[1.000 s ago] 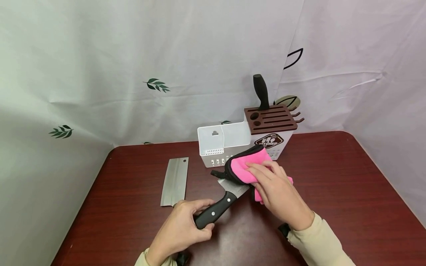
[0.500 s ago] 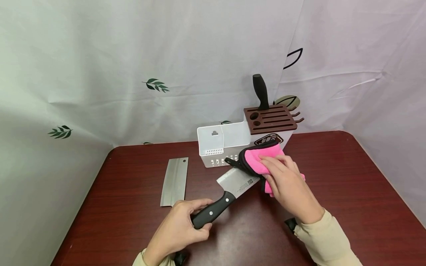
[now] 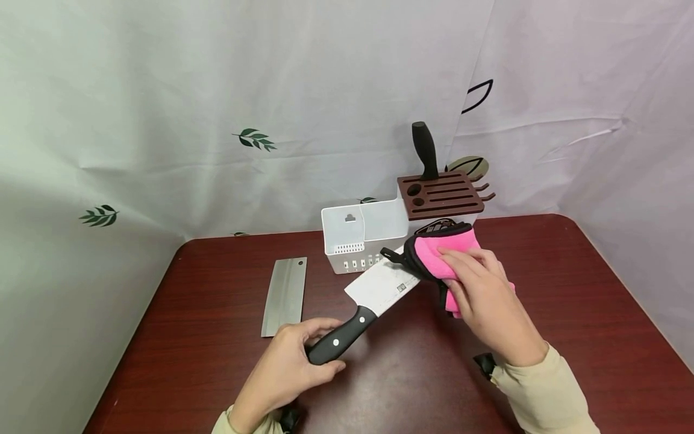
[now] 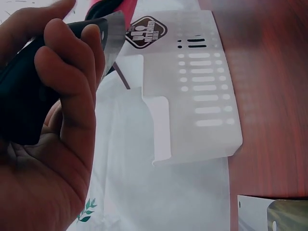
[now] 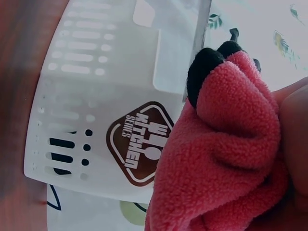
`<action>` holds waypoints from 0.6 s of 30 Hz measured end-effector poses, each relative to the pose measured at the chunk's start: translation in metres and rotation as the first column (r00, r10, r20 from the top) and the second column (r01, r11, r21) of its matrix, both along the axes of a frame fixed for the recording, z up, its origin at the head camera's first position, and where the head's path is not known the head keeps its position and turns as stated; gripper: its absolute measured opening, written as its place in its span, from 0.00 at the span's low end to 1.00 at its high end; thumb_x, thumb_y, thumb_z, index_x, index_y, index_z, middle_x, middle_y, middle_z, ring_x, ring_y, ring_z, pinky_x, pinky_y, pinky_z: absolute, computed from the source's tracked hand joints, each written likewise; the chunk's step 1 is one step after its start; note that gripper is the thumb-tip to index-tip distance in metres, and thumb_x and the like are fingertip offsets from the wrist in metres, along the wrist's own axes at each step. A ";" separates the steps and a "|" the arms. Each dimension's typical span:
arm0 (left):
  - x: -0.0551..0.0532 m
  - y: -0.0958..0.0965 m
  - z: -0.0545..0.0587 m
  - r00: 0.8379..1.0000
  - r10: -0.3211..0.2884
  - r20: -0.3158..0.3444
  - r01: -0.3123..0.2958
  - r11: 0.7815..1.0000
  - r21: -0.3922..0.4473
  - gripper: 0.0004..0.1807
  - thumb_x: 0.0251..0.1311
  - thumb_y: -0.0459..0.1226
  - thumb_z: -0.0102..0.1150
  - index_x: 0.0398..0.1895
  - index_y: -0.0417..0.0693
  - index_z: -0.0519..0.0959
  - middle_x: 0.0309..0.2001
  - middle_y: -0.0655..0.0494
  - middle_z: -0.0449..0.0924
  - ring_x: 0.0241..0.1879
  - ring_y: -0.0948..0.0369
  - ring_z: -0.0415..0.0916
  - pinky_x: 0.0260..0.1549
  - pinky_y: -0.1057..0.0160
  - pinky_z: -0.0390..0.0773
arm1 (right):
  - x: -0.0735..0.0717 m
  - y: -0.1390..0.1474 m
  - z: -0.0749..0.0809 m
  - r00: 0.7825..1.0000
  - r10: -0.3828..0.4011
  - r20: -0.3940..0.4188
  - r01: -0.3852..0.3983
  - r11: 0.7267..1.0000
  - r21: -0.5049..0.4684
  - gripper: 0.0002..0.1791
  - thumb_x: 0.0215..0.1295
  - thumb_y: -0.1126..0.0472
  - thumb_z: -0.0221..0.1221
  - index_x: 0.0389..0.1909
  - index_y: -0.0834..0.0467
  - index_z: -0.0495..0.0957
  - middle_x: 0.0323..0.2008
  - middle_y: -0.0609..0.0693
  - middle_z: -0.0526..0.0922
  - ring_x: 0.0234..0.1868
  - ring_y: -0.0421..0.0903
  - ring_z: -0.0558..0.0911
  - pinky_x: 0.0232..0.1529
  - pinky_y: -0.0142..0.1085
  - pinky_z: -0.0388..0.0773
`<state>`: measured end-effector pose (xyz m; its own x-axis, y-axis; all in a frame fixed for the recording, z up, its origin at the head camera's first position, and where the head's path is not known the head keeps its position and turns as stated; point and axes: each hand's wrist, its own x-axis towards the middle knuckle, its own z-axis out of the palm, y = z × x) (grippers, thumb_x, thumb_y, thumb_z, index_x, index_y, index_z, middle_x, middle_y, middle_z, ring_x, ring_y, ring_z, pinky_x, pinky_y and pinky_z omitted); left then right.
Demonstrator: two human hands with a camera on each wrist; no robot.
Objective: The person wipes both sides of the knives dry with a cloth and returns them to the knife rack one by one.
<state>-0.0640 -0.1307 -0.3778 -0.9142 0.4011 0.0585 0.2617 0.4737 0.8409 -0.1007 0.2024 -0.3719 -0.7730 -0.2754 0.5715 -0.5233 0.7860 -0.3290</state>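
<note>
My left hand [image 3: 290, 364] grips the black riveted handle of a kitchen knife [image 3: 379, 286], whose broad blade points up and right above the table. In the left wrist view, curled fingers [image 4: 72, 62] wrap that handle. My right hand [image 3: 485, 301] pinches a folded pink cloth [image 3: 444, 250] with black edging. The cloth is folded over the far part of the blade and hides the tip. Its fuzzy pink surface fills much of the right wrist view. To the left of the knife, a cleaver [image 3: 285, 295] lies flat on the table, its handle hidden behind my left hand.
A white knife holder [image 3: 358, 262] with a brown slotted top [image 3: 441, 196] stands at the table's back, just beyond the cloth. A black-handled knife [image 3: 425, 147] is upright in one slot, and hooks stick out on its right side. A white curtain [image 3: 217, 90] hangs behind.
My right hand has slid the cloth right along the blade toward the tip, uncovering more metal. The knife in my left hand has shifted slightly left. The cleaver and holder have stayed put.
</note>
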 end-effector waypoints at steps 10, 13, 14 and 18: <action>-0.001 -0.002 -0.001 0.998 0.051 -0.025 -0.051 0.999 -0.008 0.23 0.47 0.31 0.73 0.49 0.55 0.82 0.32 0.69 0.83 0.29 0.68 0.81 0.31 0.66 0.78 | 0.001 0.002 0.004 1.000 0.012 -0.028 -0.012 1.000 -0.021 0.29 0.58 0.73 0.64 0.64 0.61 0.76 0.58 0.57 0.81 0.56 0.58 0.70 0.59 0.47 0.62; -0.002 -0.002 -0.002 0.999 0.043 -0.020 -0.043 0.999 0.007 0.22 0.48 0.31 0.72 0.49 0.53 0.82 0.32 0.67 0.84 0.29 0.68 0.82 0.30 0.66 0.78 | 0.001 0.002 0.004 0.999 0.015 -0.037 -0.016 1.000 -0.023 0.29 0.59 0.73 0.64 0.63 0.62 0.76 0.57 0.58 0.81 0.56 0.59 0.70 0.59 0.47 0.62; -0.002 -0.003 -0.002 0.999 0.040 -0.017 -0.040 0.999 0.011 0.22 0.49 0.32 0.72 0.49 0.53 0.82 0.32 0.66 0.84 0.29 0.68 0.82 0.30 0.66 0.79 | 0.001 0.002 0.004 0.999 0.015 -0.039 -0.016 1.000 -0.023 0.29 0.59 0.73 0.64 0.63 0.62 0.76 0.57 0.58 0.81 0.56 0.59 0.70 0.59 0.47 0.62; -0.002 -0.004 -0.002 0.999 0.035 -0.006 -0.035 0.999 0.013 0.20 0.52 0.34 0.70 0.50 0.55 0.82 0.32 0.66 0.84 0.29 0.67 0.81 0.29 0.65 0.79 | 0.001 0.003 0.004 0.999 0.018 -0.047 -0.019 1.000 -0.025 0.29 0.59 0.72 0.63 0.63 0.62 0.76 0.58 0.58 0.81 0.56 0.59 0.70 0.59 0.47 0.61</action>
